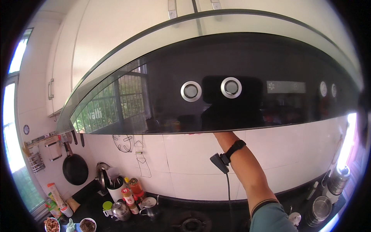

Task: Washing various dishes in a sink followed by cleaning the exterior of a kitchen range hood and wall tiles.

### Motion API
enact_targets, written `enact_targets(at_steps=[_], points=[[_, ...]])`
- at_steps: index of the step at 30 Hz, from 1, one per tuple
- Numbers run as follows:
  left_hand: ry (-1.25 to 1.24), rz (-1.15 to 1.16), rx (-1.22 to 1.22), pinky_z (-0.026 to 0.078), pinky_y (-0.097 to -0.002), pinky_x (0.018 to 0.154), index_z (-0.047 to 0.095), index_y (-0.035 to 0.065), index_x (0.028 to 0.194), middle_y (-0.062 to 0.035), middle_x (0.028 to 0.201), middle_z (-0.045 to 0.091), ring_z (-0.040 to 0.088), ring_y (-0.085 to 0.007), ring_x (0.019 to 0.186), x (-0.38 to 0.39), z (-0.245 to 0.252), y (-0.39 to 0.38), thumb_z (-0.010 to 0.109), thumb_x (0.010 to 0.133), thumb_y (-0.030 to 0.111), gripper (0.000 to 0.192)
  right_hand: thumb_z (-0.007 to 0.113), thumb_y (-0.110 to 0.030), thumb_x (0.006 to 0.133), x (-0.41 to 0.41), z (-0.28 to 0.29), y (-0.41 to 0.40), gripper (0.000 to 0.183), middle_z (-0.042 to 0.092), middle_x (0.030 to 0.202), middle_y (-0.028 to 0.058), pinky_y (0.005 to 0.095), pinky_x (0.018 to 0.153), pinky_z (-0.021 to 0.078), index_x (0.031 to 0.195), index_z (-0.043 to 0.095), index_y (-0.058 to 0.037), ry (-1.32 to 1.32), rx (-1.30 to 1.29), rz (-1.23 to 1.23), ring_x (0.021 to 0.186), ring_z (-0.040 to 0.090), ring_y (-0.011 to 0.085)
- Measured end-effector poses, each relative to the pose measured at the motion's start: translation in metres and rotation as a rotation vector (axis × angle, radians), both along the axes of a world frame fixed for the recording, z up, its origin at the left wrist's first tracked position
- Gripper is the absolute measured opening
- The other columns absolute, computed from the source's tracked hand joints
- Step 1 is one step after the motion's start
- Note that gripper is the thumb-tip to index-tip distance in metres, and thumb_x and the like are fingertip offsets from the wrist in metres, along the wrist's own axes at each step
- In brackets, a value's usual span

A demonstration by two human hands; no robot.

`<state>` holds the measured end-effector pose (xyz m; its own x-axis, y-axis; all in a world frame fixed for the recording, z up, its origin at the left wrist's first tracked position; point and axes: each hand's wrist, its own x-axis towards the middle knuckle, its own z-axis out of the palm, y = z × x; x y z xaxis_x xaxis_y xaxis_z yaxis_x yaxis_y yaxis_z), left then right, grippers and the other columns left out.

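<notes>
A dark glass Vatti range hood (174, 63) fills the upper middle of the view. My right forearm (247, 168), in a teal sleeve (269, 219), reaches up from below and passes behind the hood's lower edge, which hides the hand. A black strap with a small wired device (221, 163) sits near the wrist. Just left of the wrist, a sliver of something pink (194, 134) peeks out under the edge; what it is cannot be told. My left hand is out of view. Two round metal-ringed buttons (191, 91) and a small display panel (286, 87) mark the hood's front.
Below lies a black counter with a gas burner (192, 224). Seasoning jars (127, 195), a metal kettle (121, 211) and a metal jug (149, 204) stand left of it. A frying pan (75, 169) hangs at left; steel pots (318, 210) stand at right. Cabinets (116, 32) rise above.
</notes>
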<state>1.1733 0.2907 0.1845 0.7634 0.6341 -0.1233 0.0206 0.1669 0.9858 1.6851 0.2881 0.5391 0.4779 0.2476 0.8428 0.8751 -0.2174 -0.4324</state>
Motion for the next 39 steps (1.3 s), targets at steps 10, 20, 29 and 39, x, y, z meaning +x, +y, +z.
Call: enact_targets(at_steps=[10, 20, 29, 39], points=[[-0.033, 0.038, -0.017, 0.047, -0.0257, 0.055, 0.073, 0.0007, 0.094, -0.0044, 0.064, 0.064, 0.059, -0.0122, 0.055, -0.006, -0.002, -0.012, 0.061, 0.091, 0.017, 0.021, 0.057, -0.014, 0.088, 0.011, 0.010, -0.027, 0.037, 0.061, 0.123, 0.0093, 0.0398, 0.098, 0.0459, 0.123, 0.059, -0.0051, -0.017, 0.126, 0.132, 0.116, 0.056, 0.0256], [0.002, -0.192, -0.031, 0.045, -0.0222, 0.048, 0.074, 0.0021, 0.094, -0.0029, 0.059, 0.063, 0.057, -0.0098, 0.050, 0.023, 0.012, -0.030, 0.061, 0.092, 0.024, 0.025, 0.057, -0.014, 0.087, 0.068, -0.010, -0.225, 0.036, 0.062, 0.123, 0.0095, 0.0404, 0.098, 0.0463, 0.122, 0.059, -0.0047, 0.091, 0.099, 0.656, 0.116, 0.056, 0.0262], [-0.288, -0.714, -0.740, 0.046, -0.0454, 0.097, 0.043, -0.0011, 0.138, -0.0227, 0.138, 0.048, 0.053, -0.0346, 0.121, 0.149, -0.020, -0.055, 0.036, 0.096, 0.060, 0.075, 0.058, -0.016, 0.090, -0.095, -0.133, -0.231, 0.026, 0.066, 0.108, 0.0186, 0.0407, 0.091, 0.0506, 0.107, 0.061, 0.0030, 0.831, -0.138, 1.343, 0.100, 0.063, 0.0287], [-0.644, -0.661, -1.249, 0.030, -0.0457, 0.113, 0.032, -0.0028, 0.145, -0.0189, 0.145, 0.042, 0.041, -0.0343, 0.133, 0.148, -0.030, -0.073, 0.036, 0.074, 0.087, 0.114, 0.074, -0.013, 0.083, -0.156, -0.314, -0.241, 0.044, 0.060, 0.126, 0.0096, 0.0343, 0.098, 0.0462, 0.124, 0.060, -0.0034, 1.276, -0.604, 1.411, 0.112, 0.058, 0.0191]])
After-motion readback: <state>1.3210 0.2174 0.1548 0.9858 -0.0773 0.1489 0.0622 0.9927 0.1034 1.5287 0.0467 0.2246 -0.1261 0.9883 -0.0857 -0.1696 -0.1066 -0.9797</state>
